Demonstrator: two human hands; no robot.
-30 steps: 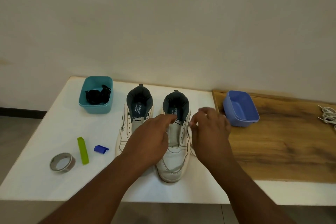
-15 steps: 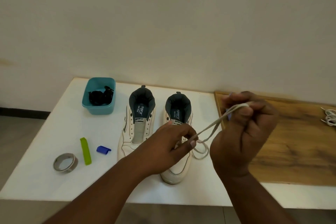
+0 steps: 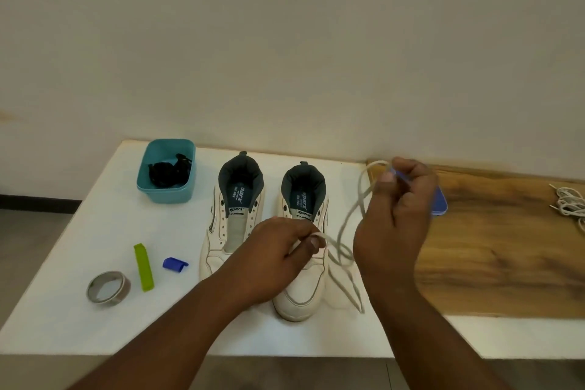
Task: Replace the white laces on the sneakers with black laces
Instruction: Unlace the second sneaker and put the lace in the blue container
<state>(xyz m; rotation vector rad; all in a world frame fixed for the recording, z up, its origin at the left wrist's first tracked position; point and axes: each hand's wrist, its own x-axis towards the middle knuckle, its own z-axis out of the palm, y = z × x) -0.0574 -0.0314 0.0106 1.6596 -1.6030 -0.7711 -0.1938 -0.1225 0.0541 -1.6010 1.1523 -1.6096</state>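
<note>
Two white sneakers stand side by side on the white table (image 3: 79, 247), toes toward me. The left sneaker (image 3: 226, 231) has no lace in its eyelets. My left hand (image 3: 278, 250) rests over the right sneaker (image 3: 300, 291) and pinches a loop of its white lace (image 3: 348, 218). My right hand (image 3: 399, 209) holds the same lace raised to the right of the shoe; loose lace trails down beside the toe. Black laces (image 3: 169, 171) lie bundled in a teal bin (image 3: 164, 190) at the back left.
A blue bin (image 3: 440, 206) sits mostly hidden behind my right hand on a wooden board (image 3: 500, 250). More white lace (image 3: 569, 203) lies at the board's far right. A tape roll (image 3: 108, 287), a green clip (image 3: 144, 266) and a small blue clip (image 3: 174, 264) lie at the front left.
Both hands were at the right sneaker's top eyelets. My right hand then pulled the white lace up and right, drawing it out; more loose lace now hangs beside the shoe.
</note>
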